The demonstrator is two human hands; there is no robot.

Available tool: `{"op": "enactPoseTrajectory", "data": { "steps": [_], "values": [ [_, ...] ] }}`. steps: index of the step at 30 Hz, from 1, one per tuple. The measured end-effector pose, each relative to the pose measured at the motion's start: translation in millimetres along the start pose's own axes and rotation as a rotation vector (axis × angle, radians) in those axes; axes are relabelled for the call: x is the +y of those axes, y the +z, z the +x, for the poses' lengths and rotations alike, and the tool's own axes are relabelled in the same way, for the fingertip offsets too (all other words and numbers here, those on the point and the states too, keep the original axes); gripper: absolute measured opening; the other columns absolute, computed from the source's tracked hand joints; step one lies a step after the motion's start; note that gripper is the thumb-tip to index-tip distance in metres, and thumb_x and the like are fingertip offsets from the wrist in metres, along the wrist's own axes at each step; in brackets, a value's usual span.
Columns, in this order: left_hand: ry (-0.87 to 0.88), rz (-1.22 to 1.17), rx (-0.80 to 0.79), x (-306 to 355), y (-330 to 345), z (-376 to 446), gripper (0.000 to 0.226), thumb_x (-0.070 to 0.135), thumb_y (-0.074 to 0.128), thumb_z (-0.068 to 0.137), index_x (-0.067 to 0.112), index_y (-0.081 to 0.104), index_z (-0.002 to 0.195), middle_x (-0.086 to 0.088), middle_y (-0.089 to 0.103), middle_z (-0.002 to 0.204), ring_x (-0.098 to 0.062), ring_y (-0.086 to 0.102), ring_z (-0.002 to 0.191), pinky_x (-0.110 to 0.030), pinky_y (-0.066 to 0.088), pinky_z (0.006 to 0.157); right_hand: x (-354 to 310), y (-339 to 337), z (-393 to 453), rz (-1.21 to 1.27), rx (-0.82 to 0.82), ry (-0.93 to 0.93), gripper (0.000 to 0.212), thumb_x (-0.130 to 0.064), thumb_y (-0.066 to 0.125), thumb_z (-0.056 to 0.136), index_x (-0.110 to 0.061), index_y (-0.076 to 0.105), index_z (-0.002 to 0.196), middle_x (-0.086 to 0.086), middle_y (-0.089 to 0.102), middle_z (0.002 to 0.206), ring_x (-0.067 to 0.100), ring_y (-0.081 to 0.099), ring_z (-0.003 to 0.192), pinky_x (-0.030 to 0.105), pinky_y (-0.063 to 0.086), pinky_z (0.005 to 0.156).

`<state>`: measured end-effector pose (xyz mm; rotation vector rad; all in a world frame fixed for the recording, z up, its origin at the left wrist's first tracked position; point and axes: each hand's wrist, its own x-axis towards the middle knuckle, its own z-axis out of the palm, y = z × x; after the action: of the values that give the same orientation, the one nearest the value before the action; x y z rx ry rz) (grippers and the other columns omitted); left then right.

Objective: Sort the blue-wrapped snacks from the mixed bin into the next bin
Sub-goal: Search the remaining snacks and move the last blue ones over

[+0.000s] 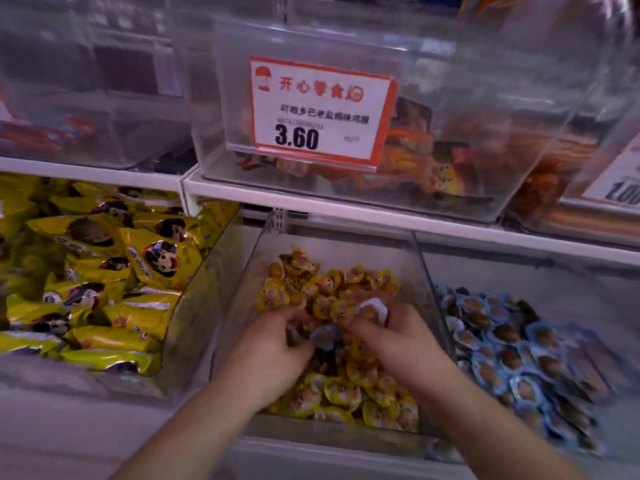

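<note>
Both my hands are down in the mixed bin (420,258), the clear box in the middle of the lower shelf. My left hand (273,351) sits near the middle of the bin with its fingers curled into the pile of yellow snacks (346,386). It is blurry, so I cannot tell if it holds one. My right hand (391,341) is just beside it, close to the bin's right wall. Its fingers pinch a snack (372,308) with a pale wrapper, lifted a little above the pile.

One blue snack (325,336) lies between my two hands, touching the yellow ones around it.

The next bin (571,289) stands right against the mixed bin's right wall. Its blue snacks (502,355) fill the front and middle, and the back part is bare. The wall between the two bins rises higher than the piles. The back of the mixed bin is bare too.

On the left is a bin of big yellow bags (104,278). The upper shelf (346,202) hangs over the back of all three bins, with a price tag (318,109) on the clear box above.
</note>
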<state>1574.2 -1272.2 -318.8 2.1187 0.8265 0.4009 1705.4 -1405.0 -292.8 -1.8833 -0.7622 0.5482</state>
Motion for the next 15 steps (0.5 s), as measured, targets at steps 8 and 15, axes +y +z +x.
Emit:
{"op": "enactPoseTrajectory", "data": {
  "steps": [8, 15],
  "values": [
    [0.177, 0.555, -0.067, -1, 17, 16, 0.047, 0.054, 0.052, 0.082, 0.038, 0.053, 0.126, 0.001, 0.064, 0.120, -0.025, 0.063, 0.109, -0.033, 0.052, 0.081, 6, 0, 7, -0.744, 0.009, -0.219, 0.041, -0.016, 0.056, 0.092, -0.024, 0.050, 0.132, 0.009, 0.069, 0.113, 0.032, 0.066, 0.101, 0.041, 0.056, 0.080],
    [0.166, 0.681, -0.072, 2, 24, 30, 0.035, 0.050, 0.061, 0.086, 0.036, 0.064, 0.118, 0.002, 0.065, 0.117, -0.024, 0.063, 0.108, -0.032, 0.048, 0.078, 0, -2, -14, -0.966, 0.078, -0.417, 0.040, -0.030, 0.054, 0.092, -0.025, 0.058, 0.131, 0.003, 0.054, 0.125, 0.028, 0.049, 0.120, 0.042, 0.044, 0.099]
  ]
}}
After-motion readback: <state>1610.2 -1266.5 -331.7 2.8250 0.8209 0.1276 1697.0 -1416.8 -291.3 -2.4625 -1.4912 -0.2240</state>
